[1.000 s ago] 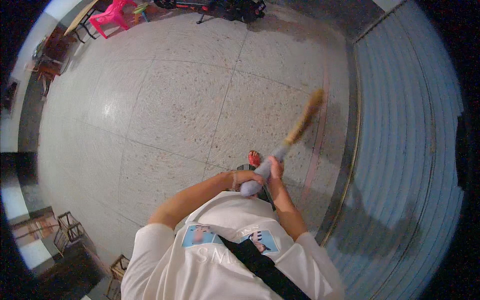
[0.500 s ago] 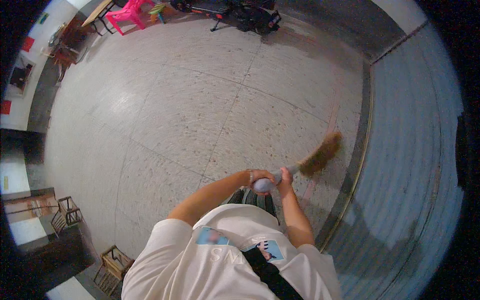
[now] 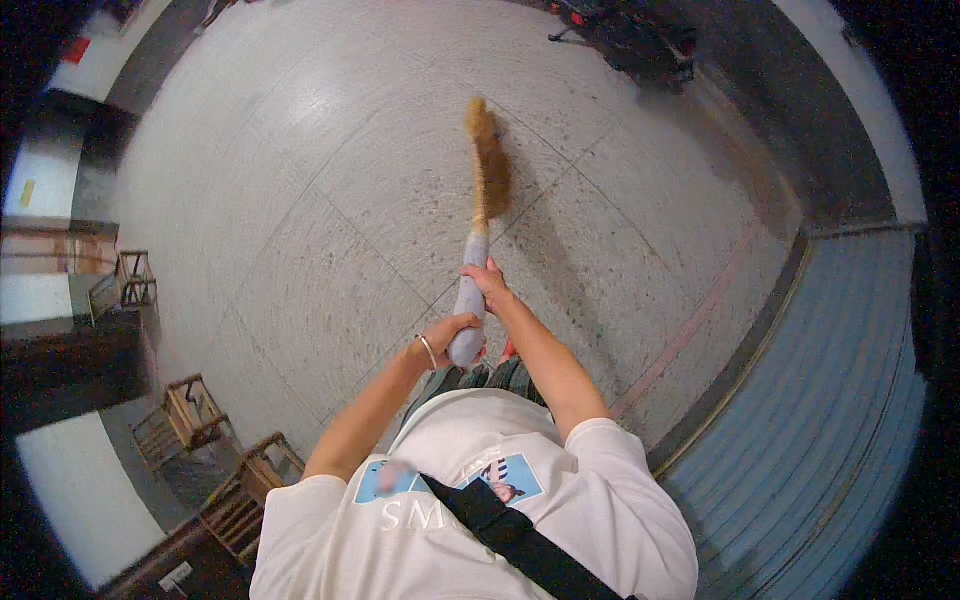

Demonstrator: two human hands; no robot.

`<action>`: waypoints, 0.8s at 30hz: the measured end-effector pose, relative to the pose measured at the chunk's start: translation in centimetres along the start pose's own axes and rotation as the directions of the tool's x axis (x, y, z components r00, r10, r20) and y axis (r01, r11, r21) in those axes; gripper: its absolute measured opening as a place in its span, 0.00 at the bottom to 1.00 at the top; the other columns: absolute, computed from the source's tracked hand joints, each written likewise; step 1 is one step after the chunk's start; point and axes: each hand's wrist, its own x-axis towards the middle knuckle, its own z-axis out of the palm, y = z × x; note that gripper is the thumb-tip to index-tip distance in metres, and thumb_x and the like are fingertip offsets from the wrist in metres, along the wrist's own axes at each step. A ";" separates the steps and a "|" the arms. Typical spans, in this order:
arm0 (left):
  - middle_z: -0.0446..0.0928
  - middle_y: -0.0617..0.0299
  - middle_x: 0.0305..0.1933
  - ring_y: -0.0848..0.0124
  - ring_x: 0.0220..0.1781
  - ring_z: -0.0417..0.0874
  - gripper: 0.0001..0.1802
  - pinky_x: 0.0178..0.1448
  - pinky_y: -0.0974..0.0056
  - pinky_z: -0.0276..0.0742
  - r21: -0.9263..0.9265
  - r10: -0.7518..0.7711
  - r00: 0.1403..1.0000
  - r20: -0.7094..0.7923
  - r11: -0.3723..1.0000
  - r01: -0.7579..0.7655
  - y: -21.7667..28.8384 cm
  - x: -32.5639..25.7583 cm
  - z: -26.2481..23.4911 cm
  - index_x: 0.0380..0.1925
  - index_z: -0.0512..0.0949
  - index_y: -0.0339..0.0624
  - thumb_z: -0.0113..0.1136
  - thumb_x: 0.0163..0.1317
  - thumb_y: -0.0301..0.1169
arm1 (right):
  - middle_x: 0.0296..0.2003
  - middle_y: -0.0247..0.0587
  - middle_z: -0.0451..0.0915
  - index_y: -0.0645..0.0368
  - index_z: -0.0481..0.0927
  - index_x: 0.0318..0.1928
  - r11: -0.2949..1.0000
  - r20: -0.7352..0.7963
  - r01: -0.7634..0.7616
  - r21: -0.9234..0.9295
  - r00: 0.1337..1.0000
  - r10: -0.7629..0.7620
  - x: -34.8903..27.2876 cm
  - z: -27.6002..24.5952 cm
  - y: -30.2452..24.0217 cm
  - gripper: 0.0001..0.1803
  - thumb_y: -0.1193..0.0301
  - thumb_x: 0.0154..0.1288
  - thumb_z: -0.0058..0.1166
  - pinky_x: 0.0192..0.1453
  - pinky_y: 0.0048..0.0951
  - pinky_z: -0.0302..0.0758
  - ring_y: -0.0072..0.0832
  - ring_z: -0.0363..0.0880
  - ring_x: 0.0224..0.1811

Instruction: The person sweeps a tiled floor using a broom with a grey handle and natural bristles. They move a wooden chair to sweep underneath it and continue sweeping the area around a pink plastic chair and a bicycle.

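Basically, broom [image 3: 480,222] (bristles [image 3: 494,180] fwd) runs thru R grip [image 3: 489,285].

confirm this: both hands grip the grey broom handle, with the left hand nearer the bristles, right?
Not quite: the head view shows the right hand nearer the bristles, not the left hand; both do grip the grey broom handle.

A white, short-sleeved fabric T-shirt [image 3: 450,430] carries two light-blue rectangular prints [image 3: 512,478] and pale raised lettering on the chest. A wide black webbing strap [image 3: 545,550] crosses it diagonally, and a slim pale bracelet [image 3: 429,353] rings the left wrist.
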 end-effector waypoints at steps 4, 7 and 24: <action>0.73 0.55 0.28 0.64 0.24 0.77 0.20 0.28 0.60 0.76 0.103 0.107 0.990 0.090 0.988 -0.116 1.0 -3.0 -2.3 0.38 0.63 0.36 0.54 0.49 0.36 | 0.33 0.41 0.71 0.59 0.64 0.43 1.000 0.087 0.011 0.011 0.996 -0.012 -0.9 3.5 0.6 0.22 0.72 0.46 0.56 0.31 0.37 0.72 0.30 0.71 0.34; 0.73 0.55 0.27 0.64 0.24 0.78 0.21 0.27 0.61 0.76 0.178 -0.023 0.992 0.121 0.984 0.001 0.4 -4.9 -5.0 0.39 0.64 0.37 0.55 0.48 0.37 | 0.28 0.38 0.71 0.58 0.64 0.42 0.997 -0.034 -0.069 0.028 0.997 0.070 -2.9 4.5 2.6 0.21 0.72 0.47 0.56 0.32 0.38 0.72 0.29 0.72 0.31; 0.71 0.56 0.33 0.66 0.24 0.76 0.28 0.23 0.62 0.76 0.262 -0.149 0.986 -0.072 0.951 0.163 0.1 -19.1 -23.7 0.45 0.65 0.38 0.59 0.45 0.39 | 0.37 0.41 0.71 0.60 0.65 0.46 0.806 0.054 -0.568 0.168 0.821 0.568 -6.0 22.0 16.5 0.22 0.67 0.51 0.55 0.48 0.42 0.69 0.34 0.71 0.39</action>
